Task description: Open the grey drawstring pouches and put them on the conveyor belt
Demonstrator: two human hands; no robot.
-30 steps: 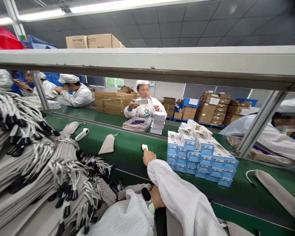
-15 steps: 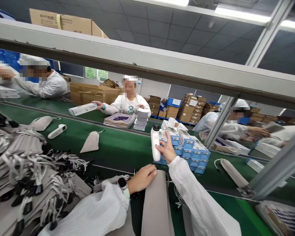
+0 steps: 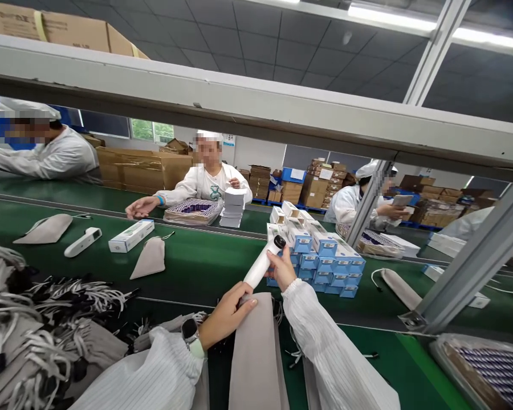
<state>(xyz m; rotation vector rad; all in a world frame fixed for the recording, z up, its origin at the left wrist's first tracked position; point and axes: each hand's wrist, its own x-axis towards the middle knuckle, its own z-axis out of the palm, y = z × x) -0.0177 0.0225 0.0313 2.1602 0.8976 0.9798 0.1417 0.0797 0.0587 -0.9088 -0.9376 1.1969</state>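
Observation:
My right hand (image 3: 284, 269) is closed round a white handheld device (image 3: 259, 269) with a black end, tilted with that end up and to the right. Its lower end is at the mouth of a long grey fabric pouch (image 3: 255, 356); how far it reaches inside is hidden. At the pouch's top edge, my left hand (image 3: 226, 316) grips the cloth, thumb on the near side. The pouch lies flat, pointing towards me. Just behind my right hand stands a stack of blue-and-white boxes (image 3: 325, 265).
Grey drawstring pouches (image 3: 21, 341) are heaped at the left. On the green conveyor (image 3: 205, 256) lie another white device (image 3: 82, 242), a white box (image 3: 131, 236) and several pouches. A metal post (image 3: 474, 256) slants at the right, near a tray (image 3: 487, 364). A co-worker (image 3: 211, 176) sits opposite.
My right hand has lowered the device from upright to a slant, bringing its lower end to the pouch's mouth. The co-worker opposite has let go of a white box, now on the conveyor.

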